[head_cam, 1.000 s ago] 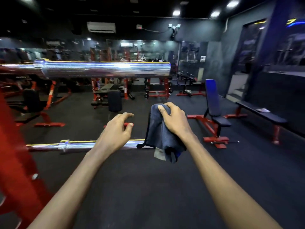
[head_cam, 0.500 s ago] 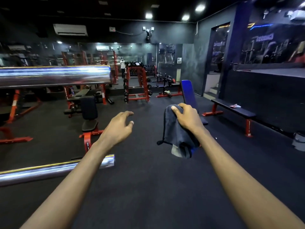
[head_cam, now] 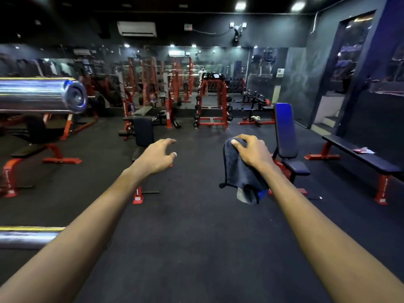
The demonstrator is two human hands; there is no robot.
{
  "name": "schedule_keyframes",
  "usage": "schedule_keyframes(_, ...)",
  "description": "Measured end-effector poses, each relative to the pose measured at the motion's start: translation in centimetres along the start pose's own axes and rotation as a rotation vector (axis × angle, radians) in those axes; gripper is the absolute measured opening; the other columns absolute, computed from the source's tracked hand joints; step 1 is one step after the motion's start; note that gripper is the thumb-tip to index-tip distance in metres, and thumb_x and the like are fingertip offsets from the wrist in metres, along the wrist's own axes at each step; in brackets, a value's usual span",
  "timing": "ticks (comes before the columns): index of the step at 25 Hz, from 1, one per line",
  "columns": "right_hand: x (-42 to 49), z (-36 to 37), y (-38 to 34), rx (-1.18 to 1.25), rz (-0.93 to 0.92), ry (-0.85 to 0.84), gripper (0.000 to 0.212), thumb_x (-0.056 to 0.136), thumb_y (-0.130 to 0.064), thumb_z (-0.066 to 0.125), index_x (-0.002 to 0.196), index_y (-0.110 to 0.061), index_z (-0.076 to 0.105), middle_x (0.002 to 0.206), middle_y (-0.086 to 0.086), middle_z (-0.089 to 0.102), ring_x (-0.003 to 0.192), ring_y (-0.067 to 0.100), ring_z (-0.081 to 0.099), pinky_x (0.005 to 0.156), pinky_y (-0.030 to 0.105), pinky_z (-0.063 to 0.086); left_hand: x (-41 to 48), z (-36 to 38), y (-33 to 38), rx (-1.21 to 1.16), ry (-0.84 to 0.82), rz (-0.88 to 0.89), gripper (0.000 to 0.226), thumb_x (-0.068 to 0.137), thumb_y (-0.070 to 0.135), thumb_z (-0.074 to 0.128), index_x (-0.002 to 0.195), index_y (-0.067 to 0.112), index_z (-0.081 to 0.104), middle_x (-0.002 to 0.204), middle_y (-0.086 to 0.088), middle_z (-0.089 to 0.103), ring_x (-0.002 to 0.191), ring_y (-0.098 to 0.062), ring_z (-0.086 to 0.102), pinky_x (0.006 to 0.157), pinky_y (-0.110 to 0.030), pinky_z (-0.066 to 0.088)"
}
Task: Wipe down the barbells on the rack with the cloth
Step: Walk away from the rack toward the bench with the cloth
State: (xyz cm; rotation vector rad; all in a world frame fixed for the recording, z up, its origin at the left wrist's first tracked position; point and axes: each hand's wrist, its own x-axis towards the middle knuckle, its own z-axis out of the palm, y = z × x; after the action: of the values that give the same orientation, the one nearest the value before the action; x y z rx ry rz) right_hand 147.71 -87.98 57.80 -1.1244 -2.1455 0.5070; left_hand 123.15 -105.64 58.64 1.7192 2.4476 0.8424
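Note:
My right hand (head_cam: 251,153) grips a dark grey-blue cloth (head_cam: 239,173) that hangs down from my fingers, out in front at mid-right. My left hand (head_cam: 156,157) is stretched forward, empty, with fingers loosely spread. A chrome barbell sleeve (head_cam: 41,96) juts in from the left edge at head height, its round end facing me. A second chrome barbell (head_cam: 28,237) enters low at the left edge, its end hidden behind my left forearm. Both hands are well right of the two bars and touch neither.
Black rubber floor (head_cam: 196,237) spreads ahead. A blue adjustable bench (head_cam: 286,136) stands just behind my right hand, a flat bench (head_cam: 358,156) along the right wall. Red benches (head_cam: 43,149), a black pad seat (head_cam: 143,132) and a dumbbell rack (head_cam: 213,103) stand farther back.
The view has swung right: both barbells slid toward the left edge and my hands now hang over open floor. The cloth stays gripped in my right hand.

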Motion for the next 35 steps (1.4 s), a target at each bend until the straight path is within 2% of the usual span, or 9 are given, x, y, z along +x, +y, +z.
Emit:
schedule_keyframes(4, 5.5, 3.7, 1.2, 0.026, -0.029, -0.061, 0.026, 0.103, -0.049, 0.054, 0.118, -0.036, 0.07, 0.12, 0.01, 0.073, 0.113, 0.037, 0.066, 0.093, 0.044, 0.055, 4.9, 0.5, -2.4, 0.033, -0.013, -0.078, 0.053, 0.098, 0.025, 0.059, 0.149, 0.02, 0.046, 0.153, -0.007, 0.047, 0.139, -0.025, 0.046, 0.115, -0.033, 0.034)
schedule_keyframes(9, 13.4, 8.2, 1.6, 0.027, -0.091, -0.136, 0.028, 0.102, -0.05, 0.053, 0.117, -0.035, 0.071, 0.119, 0.009, 0.073, 0.112, 0.037, 0.066, 0.09, 0.044, 0.055, 10.9, 1.0, -5.5, 0.075, 0.011, -0.164, 0.054, 0.098, 0.026, 0.059, 0.15, 0.02, 0.045, 0.146, -0.009, 0.055, 0.129, -0.028, 0.055, 0.109, -0.035, 0.04)
schedule_keyframes(18, 27.9, 16.8, -0.4, 0.112, -0.233, -0.276, 0.027, 0.102, -0.05, 0.054, 0.119, -0.036, 0.07, 0.122, 0.009, 0.072, 0.114, 0.036, 0.065, 0.09, 0.042, 0.053, 18.9, 0.7, -11.3, 0.144, 0.098, -0.356, 0.053, 0.097, 0.028, 0.059, 0.148, 0.019, 0.046, 0.149, -0.012, 0.051, 0.139, -0.029, 0.046, 0.114, -0.04, 0.037)
schedule_keyframes(21, 32.4, 20.6, -1.4, 0.126, -0.304, -0.337, 0.027, 0.103, -0.05, 0.054, 0.12, -0.037, 0.07, 0.122, 0.009, 0.072, 0.114, 0.036, 0.065, 0.091, 0.044, 0.053, 20.5, 0.6, -13.9, 0.163, 0.135, -0.455, 0.053, 0.096, 0.028, 0.06, 0.146, 0.019, 0.048, 0.147, -0.01, 0.054, 0.135, -0.028, 0.05, 0.112, -0.038, 0.039)
schedule_keyframes(23, 35.4, 23.2, -2.5, 0.155, -0.358, -0.383, 0.026, 0.103, -0.049, 0.054, 0.12, -0.037, 0.07, 0.123, 0.01, 0.071, 0.115, 0.037, 0.064, 0.09, 0.043, 0.052, 21.4, 0.5, -15.2, 0.191, 0.175, -0.526, 0.052, 0.096, 0.028, 0.06, 0.146, 0.021, 0.049, 0.145, -0.008, 0.056, 0.132, -0.028, 0.052, 0.111, -0.037, 0.04)
schedule_keyframes(26, 39.1, 26.7, -4.8, 0.218, -0.438, -0.434, 0.026, 0.103, -0.048, 0.054, 0.121, -0.036, 0.07, 0.124, 0.01, 0.071, 0.116, 0.038, 0.064, 0.089, 0.041, 0.05, 22.5, 0.0, -16.9, 0.226, 0.237, -0.643, 0.049, 0.099, 0.025, 0.058, 0.147, 0.022, 0.048, 0.146, -0.002, 0.054, 0.138, -0.027, 0.045, 0.111, -0.038, 0.029)
schedule_keyframes(27, 40.1, 28.1, -5.7, 0.233, -0.467, -0.455, 0.027, 0.103, -0.048, 0.054, 0.121, -0.035, 0.07, 0.124, 0.011, 0.07, 0.116, 0.037, 0.064, 0.09, 0.041, 0.05, 22.6, -0.2, -17.8, 0.24, 0.26, -0.685, 0.049, 0.099, 0.025, 0.058, 0.147, 0.021, 0.048, 0.146, -0.007, 0.055, 0.137, -0.028, 0.046, 0.111, -0.038, 0.029)
schedule_keyframes(31, 42.2, 33.7, -10.1, 0.285, -0.587, -0.548, 0.027, 0.102, -0.049, 0.054, 0.118, -0.034, 0.069, 0.121, 0.01, 0.072, 0.115, 0.037, 0.064, 0.091, 0.042, 0.052, 21.7, -1.3, -21.4, 0.213, 0.358, -0.828, 0.047, 0.094, 0.021, 0.059, 0.141, 0.017, 0.054, 0.132, -0.013, 0.065, 0.13, -0.033, 0.054, 0.114, -0.041, 0.036)
schedule_keyframes(35, 43.5, 39.4, -16.0, 0.336, -0.67, -0.632, 0.026, 0.102, -0.049, 0.054, 0.117, -0.034, 0.069, 0.118, 0.009, 0.072, 0.114, 0.037, 0.064, 0.088, 0.042, 0.05, 21.2, -3.8, -25.2, 0.247, 0.453, -0.931, 0.047, 0.095, 0.019, 0.06, 0.142, 0.016, 0.054, 0.141, -0.012, 0.06, 0.133, -0.03, 0.053, 0.108, -0.033, 0.039)
